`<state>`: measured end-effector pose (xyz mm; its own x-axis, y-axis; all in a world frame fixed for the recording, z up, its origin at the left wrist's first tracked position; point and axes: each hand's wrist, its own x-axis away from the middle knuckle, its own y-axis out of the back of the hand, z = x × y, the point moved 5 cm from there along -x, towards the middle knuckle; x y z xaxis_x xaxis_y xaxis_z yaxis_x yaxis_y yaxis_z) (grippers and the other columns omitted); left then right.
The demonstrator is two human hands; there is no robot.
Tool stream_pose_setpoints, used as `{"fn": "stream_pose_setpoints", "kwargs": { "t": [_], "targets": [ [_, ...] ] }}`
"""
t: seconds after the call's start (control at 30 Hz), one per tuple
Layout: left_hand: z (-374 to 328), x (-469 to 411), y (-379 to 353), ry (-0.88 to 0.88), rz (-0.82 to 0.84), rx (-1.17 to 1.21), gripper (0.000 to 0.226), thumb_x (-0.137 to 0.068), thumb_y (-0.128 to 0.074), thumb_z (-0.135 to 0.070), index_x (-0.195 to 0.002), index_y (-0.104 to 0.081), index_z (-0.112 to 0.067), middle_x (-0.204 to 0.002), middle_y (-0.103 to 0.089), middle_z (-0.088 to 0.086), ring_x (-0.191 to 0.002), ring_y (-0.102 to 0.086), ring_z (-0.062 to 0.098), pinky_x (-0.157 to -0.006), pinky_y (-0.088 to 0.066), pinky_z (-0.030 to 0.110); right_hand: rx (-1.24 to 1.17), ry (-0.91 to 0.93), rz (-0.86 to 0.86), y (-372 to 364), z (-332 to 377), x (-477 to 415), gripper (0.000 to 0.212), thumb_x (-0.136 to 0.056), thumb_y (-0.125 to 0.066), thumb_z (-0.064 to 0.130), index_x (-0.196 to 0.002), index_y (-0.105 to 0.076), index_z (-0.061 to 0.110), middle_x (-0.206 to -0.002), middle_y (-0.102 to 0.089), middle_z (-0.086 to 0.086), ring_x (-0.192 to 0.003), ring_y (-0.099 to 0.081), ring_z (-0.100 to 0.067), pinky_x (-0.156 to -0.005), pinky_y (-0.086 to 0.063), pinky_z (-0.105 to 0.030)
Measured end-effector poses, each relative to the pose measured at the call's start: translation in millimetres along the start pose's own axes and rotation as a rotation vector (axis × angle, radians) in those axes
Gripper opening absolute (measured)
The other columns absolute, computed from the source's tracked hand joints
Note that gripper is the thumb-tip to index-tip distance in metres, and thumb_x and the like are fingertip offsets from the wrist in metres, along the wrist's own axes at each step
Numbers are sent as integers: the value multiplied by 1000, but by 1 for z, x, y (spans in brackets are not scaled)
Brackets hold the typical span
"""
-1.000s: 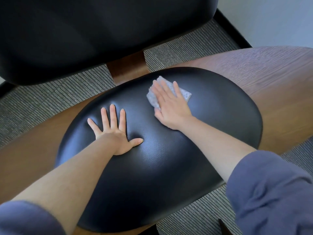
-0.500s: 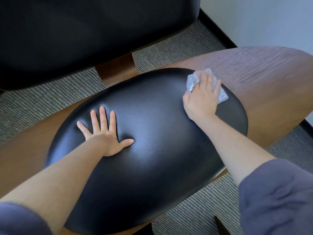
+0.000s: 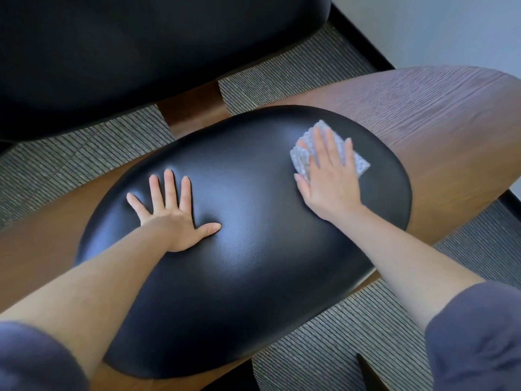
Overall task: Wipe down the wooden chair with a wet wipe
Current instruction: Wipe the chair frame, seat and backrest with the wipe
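Observation:
The wooden chair (image 3: 439, 131) has a wide brown plywood seat shell with a glossy black cushion (image 3: 239, 266) on top. A white textured wet wipe (image 3: 301, 160) lies on the cushion's far right part. My right hand (image 3: 328, 179) presses flat on the wipe, fingers spread over it, so most of the wipe is hidden. My left hand (image 3: 172, 213) rests flat on the cushion's left half, fingers apart, holding nothing.
The chair's black padded backrest (image 3: 141, 52) fills the top left, joined by a wooden post (image 3: 194, 108). Striped grey carpet (image 3: 70, 162) shows around the chair. A black skirting board (image 3: 361, 43) and pale wall run along the top right.
My right hand slid the wipe from the cushion's middle to its right edge, then a little back toward the centre. My left hand has stayed planted.

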<state>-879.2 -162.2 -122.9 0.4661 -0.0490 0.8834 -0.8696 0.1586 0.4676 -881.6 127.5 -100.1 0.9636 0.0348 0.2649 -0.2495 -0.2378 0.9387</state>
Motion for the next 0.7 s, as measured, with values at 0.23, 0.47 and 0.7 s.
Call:
{"fn": "stream_pose_setpoints", "kwargs": {
  "t": [0.23,0.47,0.7],
  "targets": [
    [2,0,-1,9,-6,-1,111,-72,-18,-91,-135,42,-22,-147,48,8,-138,39,35,-107,10,71,-49,-430,26,10,-66,16,65,-97,-31,41,-143,-40,-3,-160,-21,-14,-147,-18,-32,-116,-17,-56],
    [4,1,-3,17,-19,-13,112,-73,-18,-90,-140,38,-21,-147,47,8,-138,38,35,-108,10,71,-36,-374,-3,2,-4,18,68,-95,-32,40,-153,-22,6,-162,-13,-16,-149,-7,-35,-116,-4,-61],
    [2,-1,-3,-6,-64,-10,114,-72,-19,-91,-143,36,-21,-148,46,8,-139,38,35,-108,10,71,-125,201,48,-2,109,31,66,-94,-15,43,-153,-28,16,-162,-16,-13,-150,-10,-31,-117,-6,-59]
  ]
}}
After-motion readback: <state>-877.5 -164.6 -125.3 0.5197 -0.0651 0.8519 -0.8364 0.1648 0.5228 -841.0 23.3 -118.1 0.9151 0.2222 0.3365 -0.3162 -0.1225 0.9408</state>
